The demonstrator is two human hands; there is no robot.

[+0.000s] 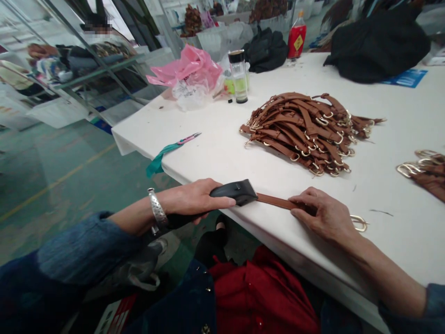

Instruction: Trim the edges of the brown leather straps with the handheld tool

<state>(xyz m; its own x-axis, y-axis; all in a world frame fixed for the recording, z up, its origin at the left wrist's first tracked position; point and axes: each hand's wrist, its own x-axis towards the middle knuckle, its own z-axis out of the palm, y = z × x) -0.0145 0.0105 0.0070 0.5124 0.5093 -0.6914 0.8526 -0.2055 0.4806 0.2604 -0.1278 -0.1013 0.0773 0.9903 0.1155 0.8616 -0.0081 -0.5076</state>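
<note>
My left hand is closed around a black hair clipper, its head pointing right over the near edge of the table. A narrow brown leather strap runs from the clipper's head to my right hand, which pinches it between thumb and fingers. Beyond my right palm a gold buckle shows on the tabletop; its join to the strap is hidden by the hand. Farther back lies a heap of brown leather straps with gold buckles and rings.
More buckled straps lie at the right edge. Pink-handled tweezers or snips with teal cloth rest at the left table edge. Behind are a pink plastic bag, a glass bottle, a red bottle and black cloth.
</note>
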